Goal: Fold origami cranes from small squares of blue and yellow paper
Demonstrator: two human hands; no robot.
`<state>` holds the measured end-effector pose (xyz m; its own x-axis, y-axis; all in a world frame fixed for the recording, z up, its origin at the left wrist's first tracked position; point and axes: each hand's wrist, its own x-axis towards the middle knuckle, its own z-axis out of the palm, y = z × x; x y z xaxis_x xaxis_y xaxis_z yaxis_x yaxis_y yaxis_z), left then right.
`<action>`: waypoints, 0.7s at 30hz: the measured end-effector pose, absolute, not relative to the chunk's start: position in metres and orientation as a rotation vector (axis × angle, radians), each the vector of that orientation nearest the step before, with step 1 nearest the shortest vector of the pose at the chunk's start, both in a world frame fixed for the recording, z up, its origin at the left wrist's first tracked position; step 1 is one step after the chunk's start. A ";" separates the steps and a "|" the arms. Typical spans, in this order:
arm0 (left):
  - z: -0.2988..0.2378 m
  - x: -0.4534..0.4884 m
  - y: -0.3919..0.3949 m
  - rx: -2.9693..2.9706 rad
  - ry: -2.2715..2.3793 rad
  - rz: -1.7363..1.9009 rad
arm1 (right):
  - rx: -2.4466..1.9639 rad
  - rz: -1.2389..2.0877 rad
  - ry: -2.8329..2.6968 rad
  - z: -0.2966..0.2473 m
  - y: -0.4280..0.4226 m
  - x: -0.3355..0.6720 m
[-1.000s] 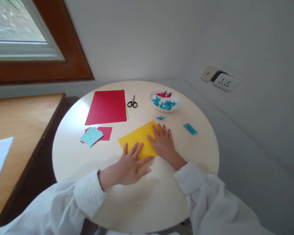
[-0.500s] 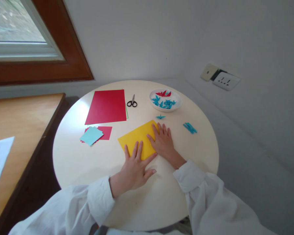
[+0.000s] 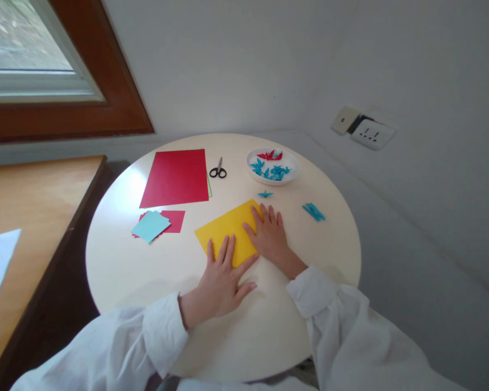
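A yellow sheet of paper (image 3: 228,225) lies at a slant on the round white table (image 3: 146,282). My left hand (image 3: 222,282) rests with spread fingers on its near edge. On its right end lies my right hand (image 3: 271,233), flat and with the fingers apart. Parts of the paper's near and right edges are hidden under the hands. Just beyond my right hand sits a small blue paper crane (image 3: 265,194), off the paper. Several folded blue paper strips (image 3: 313,212) lie to the right.
A white dish (image 3: 295,171) holds blue and red paper cranes (image 3: 272,156). Black-handled scissors (image 3: 218,171) lie beside a large red sheet (image 3: 175,179). Nearer, light-blue paper squares (image 3: 151,226) overlap pink ones (image 3: 176,221). A wooden desk (image 3: 36,190) stands left; walls border the back and right.
The whole view has shifted very slightly. Both hands stay in the same place on the yellow paper, and nothing on the table has visibly moved.
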<state>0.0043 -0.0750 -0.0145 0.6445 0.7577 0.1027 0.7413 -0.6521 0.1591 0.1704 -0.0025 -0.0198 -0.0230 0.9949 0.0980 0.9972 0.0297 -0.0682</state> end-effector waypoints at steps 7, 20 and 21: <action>-0.013 -0.013 -0.087 2.846 1.200 0.216 | -2.118 0.001 -2.164 -0.021 -0.001 0.171; -0.009 -0.053 -0.114 2.900 1.165 0.148 | -2.124 -0.021 -2.173 -0.023 0.000 0.171; -0.009 -0.056 -0.116 2.897 1.160 0.144 | -2.127 -0.022 -2.176 -0.023 0.000 0.171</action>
